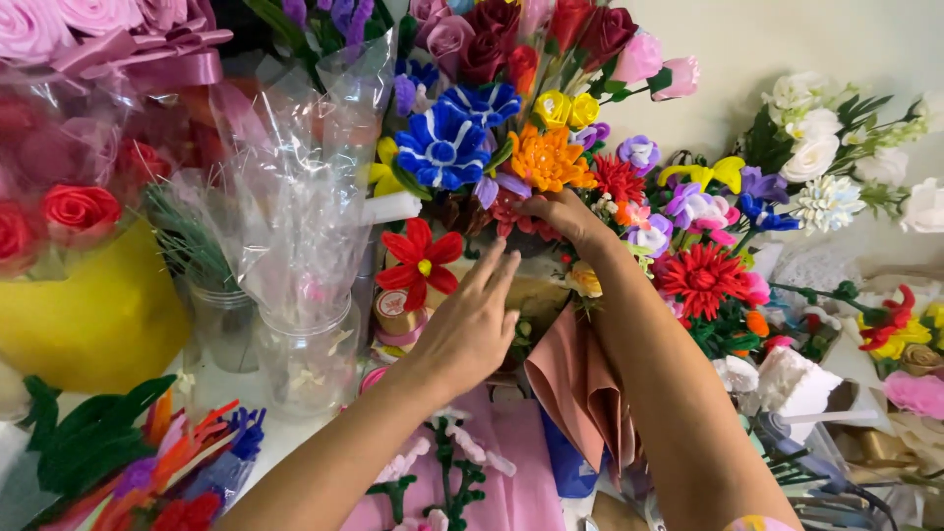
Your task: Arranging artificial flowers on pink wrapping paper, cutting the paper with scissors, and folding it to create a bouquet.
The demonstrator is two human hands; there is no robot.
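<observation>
You're arranging the handmade bouquet (551,167) ahead on the table; your left hand (470,329) lies flat, fingers together, your right hand (560,216) pinches a stem; seat it gently.

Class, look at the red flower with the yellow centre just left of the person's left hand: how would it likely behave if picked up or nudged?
The red flower looks made of fuzzy craft wire, so it is probably very light. Its petals are thin open loops, so they would likely bend under a pinch rather than break. It seems to stand on a thin stem among jars, so a nudge from the left hand might tilt it.
</observation>
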